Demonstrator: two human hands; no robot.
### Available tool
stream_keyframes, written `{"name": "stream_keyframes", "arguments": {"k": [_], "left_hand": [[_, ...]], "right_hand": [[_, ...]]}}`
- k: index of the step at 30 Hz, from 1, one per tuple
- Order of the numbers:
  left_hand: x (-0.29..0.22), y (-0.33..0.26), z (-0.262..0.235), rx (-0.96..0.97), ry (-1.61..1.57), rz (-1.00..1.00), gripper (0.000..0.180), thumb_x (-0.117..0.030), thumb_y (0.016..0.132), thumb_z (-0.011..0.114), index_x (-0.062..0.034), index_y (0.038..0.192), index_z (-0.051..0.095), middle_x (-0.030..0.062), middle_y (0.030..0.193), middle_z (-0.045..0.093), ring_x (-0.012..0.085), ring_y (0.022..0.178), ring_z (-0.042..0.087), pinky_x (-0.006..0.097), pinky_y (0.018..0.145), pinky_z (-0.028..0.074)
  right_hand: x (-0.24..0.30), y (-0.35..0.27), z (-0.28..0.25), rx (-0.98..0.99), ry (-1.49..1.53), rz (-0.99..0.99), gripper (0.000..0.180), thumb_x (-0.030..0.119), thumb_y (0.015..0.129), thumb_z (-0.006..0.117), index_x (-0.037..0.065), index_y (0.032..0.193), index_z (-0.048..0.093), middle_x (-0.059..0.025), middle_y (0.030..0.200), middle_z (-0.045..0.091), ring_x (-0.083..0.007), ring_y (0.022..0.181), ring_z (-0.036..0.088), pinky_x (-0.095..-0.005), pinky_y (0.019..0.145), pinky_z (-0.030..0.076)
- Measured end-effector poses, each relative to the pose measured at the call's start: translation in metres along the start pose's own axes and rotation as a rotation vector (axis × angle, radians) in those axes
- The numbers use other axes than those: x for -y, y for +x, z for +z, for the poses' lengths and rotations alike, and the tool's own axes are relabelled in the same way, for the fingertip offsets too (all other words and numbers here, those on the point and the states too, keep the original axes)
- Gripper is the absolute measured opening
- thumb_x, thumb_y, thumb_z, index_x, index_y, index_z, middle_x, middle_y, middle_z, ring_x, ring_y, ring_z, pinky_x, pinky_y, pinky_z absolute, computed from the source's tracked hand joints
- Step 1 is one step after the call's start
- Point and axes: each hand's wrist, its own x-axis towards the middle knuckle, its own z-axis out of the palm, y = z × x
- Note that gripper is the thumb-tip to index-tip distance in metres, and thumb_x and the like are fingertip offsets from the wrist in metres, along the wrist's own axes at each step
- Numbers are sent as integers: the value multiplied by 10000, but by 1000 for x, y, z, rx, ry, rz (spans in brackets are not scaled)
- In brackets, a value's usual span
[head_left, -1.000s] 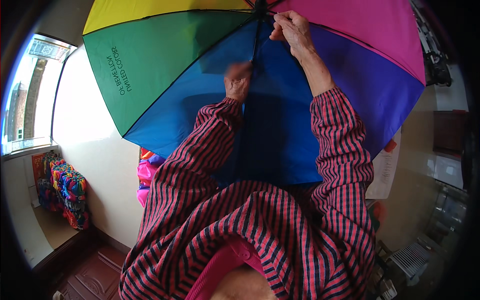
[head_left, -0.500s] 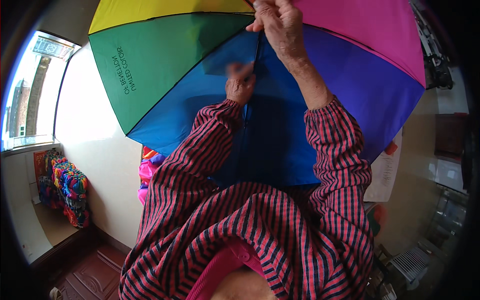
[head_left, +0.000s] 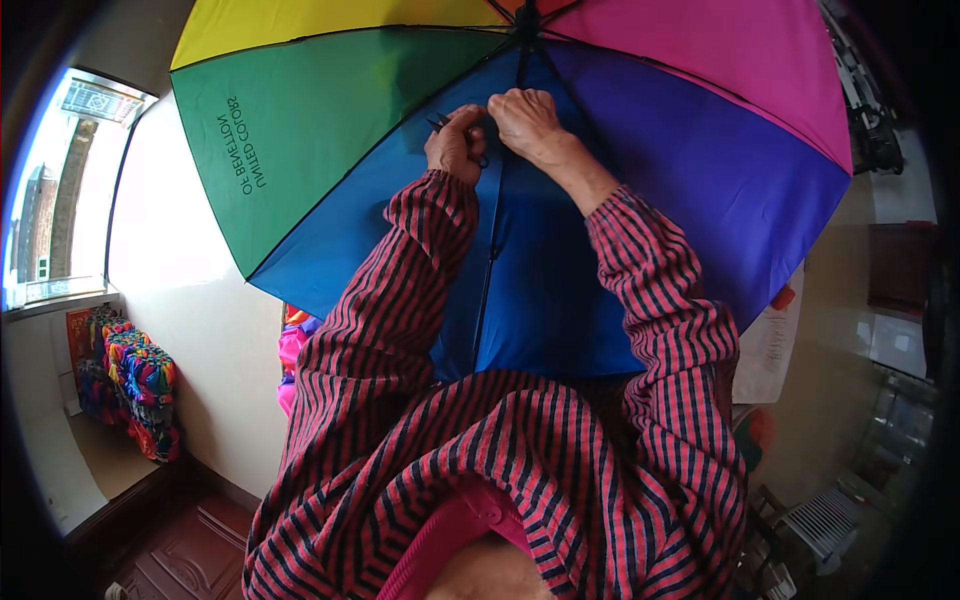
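Note:
An open umbrella point(head_left: 560, 290) with rainbow-coloured panels spreads in front of me, its ribbed inner side facing me. Beside the blue panel, my left hand point(head_left: 457, 145) is closed around small dark scissors point(head_left: 438, 123); their pointed tips stick out past the fingers and a loop shows near the palm. Close by on the right, my right hand point(head_left: 527, 120) is closed, fingers bent together, just below the dark umbrella hub point(head_left: 525, 25). What those fingers pinch, if anything, is hidden. A thin rib point(head_left: 490, 270) runs down the blue panel below both hands.
Bundles of colourful fabric point(head_left: 140, 370) are stacked at the left by a window point(head_left: 60, 190). Pink and red cloth point(head_left: 293, 350) shows behind the umbrella's lower left edge. A paper sheet point(head_left: 765, 355) hangs on the right wall, above a metal rack or stool point(head_left: 822, 522).
My right hand has come down from the hub to beside the left hand. My left hand has shifted slightly up and left, and the scissors now show in it.

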Motion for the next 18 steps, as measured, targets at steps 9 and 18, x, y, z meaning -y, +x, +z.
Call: {"name": "stream_keyframes", "arguments": {"k": [9, 18], "left_hand": [[8, -8, -1, 26, 135, 28, 50, -92, 821, 623, -59, 856, 607, 16, 656, 559, 92, 494, 463, 220, 402, 307], [28, -7, -5, 44, 947, 618, 128, -161, 786, 655, -36, 804, 639, 64, 693, 625, 178, 596, 583, 318, 566, 450]], "right_hand": [[-14, 10, -23, 352, 721, 341, 100, 89, 787, 635, -7, 806, 611, -123, 761, 668, -202, 634, 677, -325, 530, 530], [13, 25, -72, -90, 1129, 245, 120, 126, 891, 559, 6, 901, 561, -67, 642, 626, -138, 568, 650, -276, 499, 518]]}}
